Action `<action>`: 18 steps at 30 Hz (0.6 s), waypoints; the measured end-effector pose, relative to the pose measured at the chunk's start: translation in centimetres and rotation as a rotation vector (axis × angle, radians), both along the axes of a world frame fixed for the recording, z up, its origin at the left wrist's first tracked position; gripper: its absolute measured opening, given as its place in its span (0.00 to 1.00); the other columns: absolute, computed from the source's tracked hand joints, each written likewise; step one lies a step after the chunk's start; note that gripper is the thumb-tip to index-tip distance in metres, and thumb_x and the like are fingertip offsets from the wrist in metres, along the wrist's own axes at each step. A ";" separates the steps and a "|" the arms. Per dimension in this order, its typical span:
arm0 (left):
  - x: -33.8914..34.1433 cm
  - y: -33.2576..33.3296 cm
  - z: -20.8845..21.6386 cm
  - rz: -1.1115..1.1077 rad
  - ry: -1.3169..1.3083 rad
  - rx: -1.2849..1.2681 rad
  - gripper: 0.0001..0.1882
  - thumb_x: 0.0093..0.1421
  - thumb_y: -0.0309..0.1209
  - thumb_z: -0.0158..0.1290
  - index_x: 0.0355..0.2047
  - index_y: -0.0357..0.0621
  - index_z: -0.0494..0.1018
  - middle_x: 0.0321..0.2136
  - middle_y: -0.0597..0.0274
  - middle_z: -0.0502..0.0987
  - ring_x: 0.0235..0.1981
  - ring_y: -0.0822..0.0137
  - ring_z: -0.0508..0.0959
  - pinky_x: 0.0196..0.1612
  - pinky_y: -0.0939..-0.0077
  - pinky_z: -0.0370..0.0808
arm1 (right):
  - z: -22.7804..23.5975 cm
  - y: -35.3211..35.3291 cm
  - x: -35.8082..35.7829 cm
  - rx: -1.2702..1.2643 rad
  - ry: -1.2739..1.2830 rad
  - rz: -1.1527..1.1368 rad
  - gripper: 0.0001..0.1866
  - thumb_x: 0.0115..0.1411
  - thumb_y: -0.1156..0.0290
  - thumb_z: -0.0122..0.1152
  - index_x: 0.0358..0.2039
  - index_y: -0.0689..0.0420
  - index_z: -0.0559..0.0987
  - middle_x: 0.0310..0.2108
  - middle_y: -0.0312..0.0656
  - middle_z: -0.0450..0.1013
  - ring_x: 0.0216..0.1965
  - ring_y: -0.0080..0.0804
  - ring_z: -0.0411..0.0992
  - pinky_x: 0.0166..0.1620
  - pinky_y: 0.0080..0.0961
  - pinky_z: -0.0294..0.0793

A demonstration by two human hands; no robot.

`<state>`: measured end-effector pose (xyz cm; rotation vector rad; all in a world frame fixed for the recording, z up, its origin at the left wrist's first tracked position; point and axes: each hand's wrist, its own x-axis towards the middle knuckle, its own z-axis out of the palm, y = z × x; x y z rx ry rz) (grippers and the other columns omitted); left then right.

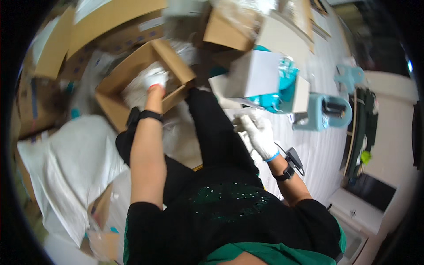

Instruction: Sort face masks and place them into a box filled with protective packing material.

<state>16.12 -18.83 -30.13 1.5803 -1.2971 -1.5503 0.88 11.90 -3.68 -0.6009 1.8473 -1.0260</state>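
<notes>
My left hand (pixel 156 78), in a white glove with a red cuff, reaches into an open cardboard box (pixel 108 102) on the left. Clear plastic bags (pixel 133 92) lie in the box under that hand. Its fingers blur into the pale plastic, so whether they grip anything cannot be told. My right hand (pixel 259 134), in a white glove with a blue cuff, hovers to the right of my legs. Its fingers are loosely bent and somewhat apart, with nothing visible in them. Nearby, beyond it, stands a white box (pixel 251 75) beside teal plastic packaging (pixel 287 81).
Light blue plastic stools (pixel 316 117) stand to the right. A white plastic sheet (pixel 73 161) drapes over things at the left. Larger cardboard cartons (pixel 112 20) and another carton (pixel 227 31) stand at the far side. A dark device with a cable (pixel 293 157) is near my right wrist.
</notes>
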 end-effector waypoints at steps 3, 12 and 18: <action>-0.9 0.5 1.8 -0.032 -0.042 -0.147 0.11 0.43 0.16 0.64 0.30 0.38 0.83 0.32 0.56 0.83 0.34 0.64 0.81 0.43 0.74 0.78 | 1.1 1.6 -2.5 -0.016 0.054 -0.059 0.12 0.68 0.67 0.52 0.42 0.64 0.77 0.31 0.39 0.76 0.30 0.22 0.74 0.36 0.20 0.75; -2.3 2.2 4.0 -0.146 -0.069 -0.159 0.24 0.51 0.22 0.62 0.50 0.28 0.73 0.47 0.48 0.78 0.46 0.63 0.78 0.52 0.72 0.74 | -5.4 4.7 -21.9 -0.078 1.054 -0.131 0.17 0.51 0.76 0.58 0.44 0.59 0.77 0.39 0.53 0.76 0.42 0.51 0.75 0.46 0.37 0.74; -2.8 6.1 7.2 -0.200 -0.037 -0.093 0.15 0.54 0.23 0.61 0.43 0.34 0.79 0.42 0.55 0.81 0.42 0.67 0.78 0.50 0.76 0.72 | -4.2 -0.6 -27.7 -0.059 1.398 0.040 0.27 0.46 0.74 0.64 0.50 0.59 0.73 0.44 0.53 0.75 0.47 0.51 0.73 0.52 0.39 0.71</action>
